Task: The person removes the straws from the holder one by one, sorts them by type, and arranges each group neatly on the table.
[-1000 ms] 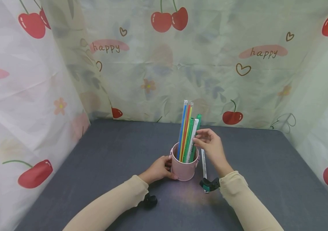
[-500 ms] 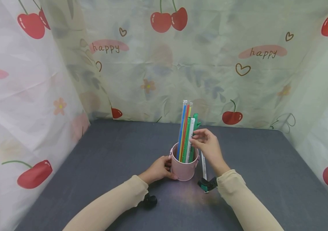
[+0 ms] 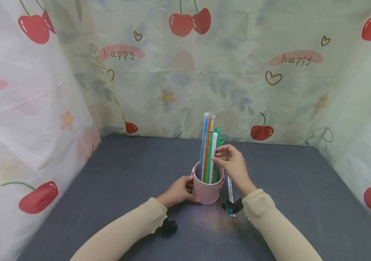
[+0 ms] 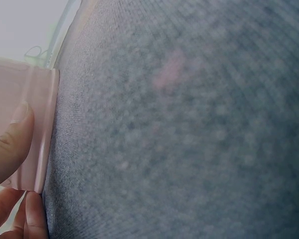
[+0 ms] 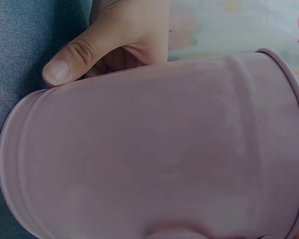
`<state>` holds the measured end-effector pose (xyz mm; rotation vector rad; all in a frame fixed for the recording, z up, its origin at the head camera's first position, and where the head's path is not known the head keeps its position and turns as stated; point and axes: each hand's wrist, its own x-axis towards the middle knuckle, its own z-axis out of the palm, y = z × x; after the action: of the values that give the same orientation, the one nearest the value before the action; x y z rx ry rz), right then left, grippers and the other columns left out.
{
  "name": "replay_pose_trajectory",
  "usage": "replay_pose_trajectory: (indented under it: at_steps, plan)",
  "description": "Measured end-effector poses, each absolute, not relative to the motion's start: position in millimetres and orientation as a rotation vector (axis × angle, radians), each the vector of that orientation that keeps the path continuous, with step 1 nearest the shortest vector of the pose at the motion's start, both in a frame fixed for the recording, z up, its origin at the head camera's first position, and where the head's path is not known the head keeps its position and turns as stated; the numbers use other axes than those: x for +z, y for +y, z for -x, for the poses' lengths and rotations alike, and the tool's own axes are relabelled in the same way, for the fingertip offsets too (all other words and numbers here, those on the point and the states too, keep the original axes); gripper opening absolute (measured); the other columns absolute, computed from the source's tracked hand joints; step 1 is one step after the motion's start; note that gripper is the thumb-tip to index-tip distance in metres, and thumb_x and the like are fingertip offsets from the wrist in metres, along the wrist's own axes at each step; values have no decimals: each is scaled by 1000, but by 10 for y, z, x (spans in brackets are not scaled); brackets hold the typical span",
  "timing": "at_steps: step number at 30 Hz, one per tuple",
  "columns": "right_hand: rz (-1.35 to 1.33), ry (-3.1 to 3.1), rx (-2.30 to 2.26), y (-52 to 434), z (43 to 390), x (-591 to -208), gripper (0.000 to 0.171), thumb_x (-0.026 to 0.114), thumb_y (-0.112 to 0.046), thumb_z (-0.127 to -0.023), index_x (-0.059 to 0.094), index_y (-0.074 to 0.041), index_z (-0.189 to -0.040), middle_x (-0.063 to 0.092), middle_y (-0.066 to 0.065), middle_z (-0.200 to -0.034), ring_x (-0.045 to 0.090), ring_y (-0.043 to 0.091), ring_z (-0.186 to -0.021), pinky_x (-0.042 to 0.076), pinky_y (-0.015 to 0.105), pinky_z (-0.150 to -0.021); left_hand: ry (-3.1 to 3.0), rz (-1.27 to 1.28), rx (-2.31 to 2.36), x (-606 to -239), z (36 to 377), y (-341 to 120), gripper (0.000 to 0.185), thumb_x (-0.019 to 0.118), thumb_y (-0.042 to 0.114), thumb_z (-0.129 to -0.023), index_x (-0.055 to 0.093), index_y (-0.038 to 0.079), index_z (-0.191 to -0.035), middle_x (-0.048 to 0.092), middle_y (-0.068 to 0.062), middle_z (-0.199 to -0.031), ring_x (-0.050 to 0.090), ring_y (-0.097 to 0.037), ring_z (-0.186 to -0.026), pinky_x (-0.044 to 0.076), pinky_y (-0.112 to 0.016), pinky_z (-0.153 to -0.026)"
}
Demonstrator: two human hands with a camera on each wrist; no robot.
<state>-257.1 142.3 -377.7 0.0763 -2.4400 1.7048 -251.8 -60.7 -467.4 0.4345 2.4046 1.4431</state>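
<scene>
The pink bucket (image 3: 206,189) stands upright on the grey table (image 3: 303,203) at about 6 o'clock of the table's centre in the head view, with the left hand (image 3: 178,191) curled round its wall at 9 o'clock and the right hand (image 3: 232,165) at 1 o'clock pinching the white straw (image 3: 213,152) among the coloured straws (image 3: 206,145) standing in it, one more white straw (image 3: 229,188) lying flat on the table at 3 o'clock. From the left wrist, the thumb and fingertips (image 4: 10,144) press the bucket's pink wall at 9 o'clock, grey cloth filling the rest. From the right wrist, the bucket fills the view with the left hand's thumb (image 5: 77,55) on it at 11 o'clock; the right fingers are out of sight.
</scene>
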Motion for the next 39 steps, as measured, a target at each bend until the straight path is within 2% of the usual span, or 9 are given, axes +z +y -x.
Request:
replay_pose_trajectory:
  at_steps: [10,39]
  plan:
    - [-65,-2478,1623,1423,2586,-3781,33,75,-11,-84,60,-7,-114,64,14,-103,65,22,-87,57,30,-72,2393,-422,1446,-4707,2552,-605,68,88,8,-68,56,5,-128,59,-11,-118,60,-26,-109,50,-45,-97]
    - [-97,-2423,1654,1415,2551,-3788,31,73,-8,-85,59,-5,-112,64,16,-105,65,25,-89,56,29,-71,2401,-421,1452,-4708,2543,-603,68,88,10,-69,56,5,-129,57,-11,-119,59,-25,-107,51,-43,-95]
